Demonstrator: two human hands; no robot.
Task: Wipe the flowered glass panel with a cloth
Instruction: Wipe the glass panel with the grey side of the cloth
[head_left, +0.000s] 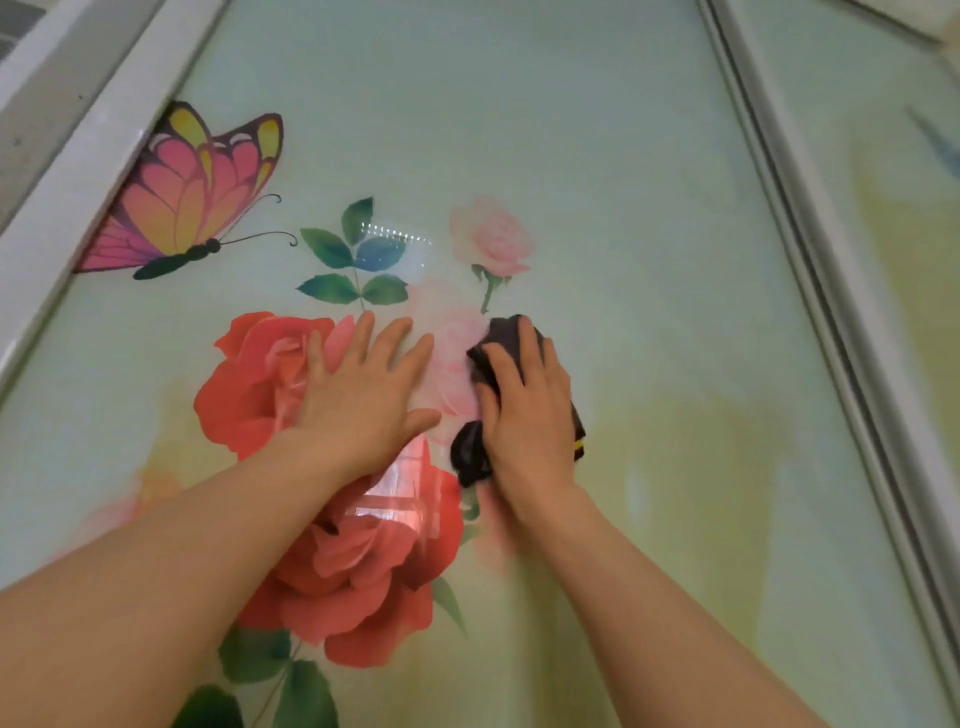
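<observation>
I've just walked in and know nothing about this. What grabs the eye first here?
Big red roses fill the lower middle of the glass panel, and a pink and yellow butterfly sits at upper left by the white frame. In the middle, the left hand lies flat on the glass, while the right hand presses a dark cloth against it.

Head view, close to the glass panel (597, 156).
The single camera looks forward and down along both forearms.
</observation>
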